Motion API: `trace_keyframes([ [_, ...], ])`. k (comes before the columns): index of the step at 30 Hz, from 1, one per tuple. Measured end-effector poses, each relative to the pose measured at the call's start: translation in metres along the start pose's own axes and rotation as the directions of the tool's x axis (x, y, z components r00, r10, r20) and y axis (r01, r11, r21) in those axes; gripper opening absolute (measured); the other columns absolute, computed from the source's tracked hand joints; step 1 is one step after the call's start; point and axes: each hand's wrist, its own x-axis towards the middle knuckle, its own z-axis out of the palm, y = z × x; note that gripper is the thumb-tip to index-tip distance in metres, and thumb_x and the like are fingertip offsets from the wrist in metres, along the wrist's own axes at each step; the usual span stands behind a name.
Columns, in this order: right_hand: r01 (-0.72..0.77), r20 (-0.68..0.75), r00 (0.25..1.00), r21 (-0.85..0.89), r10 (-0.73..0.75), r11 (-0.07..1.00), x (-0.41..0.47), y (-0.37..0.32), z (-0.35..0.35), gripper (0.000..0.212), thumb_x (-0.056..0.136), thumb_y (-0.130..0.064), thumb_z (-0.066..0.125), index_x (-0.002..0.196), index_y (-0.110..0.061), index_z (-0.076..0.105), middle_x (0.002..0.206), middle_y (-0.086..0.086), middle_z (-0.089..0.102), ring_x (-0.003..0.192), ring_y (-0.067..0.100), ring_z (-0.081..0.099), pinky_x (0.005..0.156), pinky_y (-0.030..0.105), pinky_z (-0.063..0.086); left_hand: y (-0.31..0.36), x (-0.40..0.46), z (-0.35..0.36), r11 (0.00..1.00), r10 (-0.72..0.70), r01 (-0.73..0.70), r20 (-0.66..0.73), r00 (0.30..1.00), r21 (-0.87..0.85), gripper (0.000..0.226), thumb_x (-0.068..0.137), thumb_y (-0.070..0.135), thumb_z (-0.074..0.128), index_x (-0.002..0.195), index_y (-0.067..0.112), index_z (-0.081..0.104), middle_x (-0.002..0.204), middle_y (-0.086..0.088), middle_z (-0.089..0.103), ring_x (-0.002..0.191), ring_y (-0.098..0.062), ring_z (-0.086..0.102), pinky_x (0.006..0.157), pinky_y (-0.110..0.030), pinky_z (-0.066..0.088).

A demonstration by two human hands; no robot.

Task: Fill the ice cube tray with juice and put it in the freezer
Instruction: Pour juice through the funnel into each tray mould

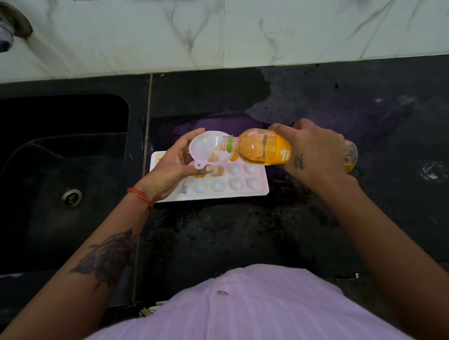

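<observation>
Pouring through a funnel (211, 149) to avoid spills, the right hand (315, 155) grips a tipped juice bottle (265, 148); the left hand (178, 159) pinches the funnel above the partly filled ice cube tray (263, 186) on the dark desk (240, 236).

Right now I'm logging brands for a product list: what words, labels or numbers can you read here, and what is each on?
"Paper boat": white print on the orange label of the juice bottle, seen sideways and slightly blurred, so this reading is likely but not certain.
Mark on the back of the right hand: a tattoo, not readable as text.
Nothing else legible.
</observation>
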Motion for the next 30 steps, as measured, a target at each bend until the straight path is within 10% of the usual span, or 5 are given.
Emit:
trace_keyframes([
  [30, -0.109, 0.007, 0.994, 0.013, 0.109, 0.994, -0.019, 0.025, -0.006, 0.066, 0.079, -0.028, 0.070, 0.137, -0.035, 0.040, 0.113, 0.012, 0.055, 0.095, 0.035, 0.058, 0.075, 0.038, 0.041, -0.004, 0.019, 0.030, 0.999, 0.034, -0.035, 0.056, 0.998, 0.006, 0.077, 0.065, 0.003, 0.078, 0.130, 0.033, 0.049, 0.122, 0.012, 0.057, 0.109, -0.008, 0.059, 0.079, -0.029, 0.056],
])
